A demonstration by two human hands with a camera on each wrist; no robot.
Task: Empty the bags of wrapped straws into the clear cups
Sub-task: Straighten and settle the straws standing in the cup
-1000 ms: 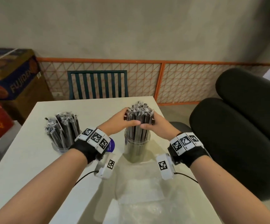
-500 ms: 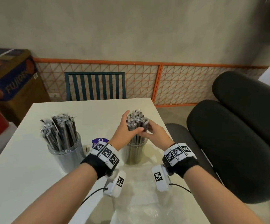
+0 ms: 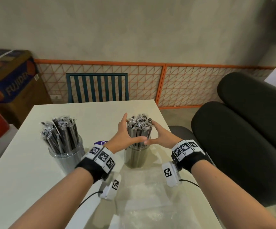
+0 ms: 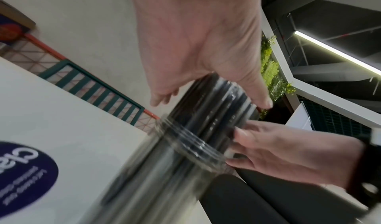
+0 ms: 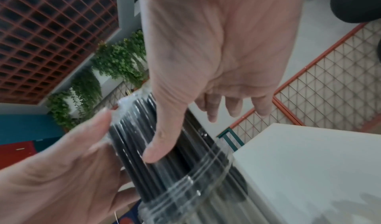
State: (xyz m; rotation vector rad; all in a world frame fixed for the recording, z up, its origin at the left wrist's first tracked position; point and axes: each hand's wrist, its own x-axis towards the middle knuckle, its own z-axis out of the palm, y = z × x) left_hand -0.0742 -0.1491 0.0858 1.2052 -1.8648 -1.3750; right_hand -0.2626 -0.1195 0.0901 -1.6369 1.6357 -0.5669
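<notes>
On the white tabletop [image 3: 26, 162] both hands cup a bundle of black plastic-wrapped straws [image 3: 139, 128] standing in a clear plastic cup [image 3: 134, 157]: the left hand [image 3: 124, 136] with fingers fairly straight against its left side and thumb across the front, the right hand [image 3: 158, 137] loosely curved round its right side; the thumb tips nearly meet. A second clear cup [image 3: 67, 156] of straws stands well to the left, a purple round sticker [image 3: 101, 142] lies between the cups, and crumpled clear bags [image 3: 144, 195] lie in front; beyond are a dark green slatted chair [image 3: 97, 87] and an orange mesh fence [image 3: 183, 83].
</notes>
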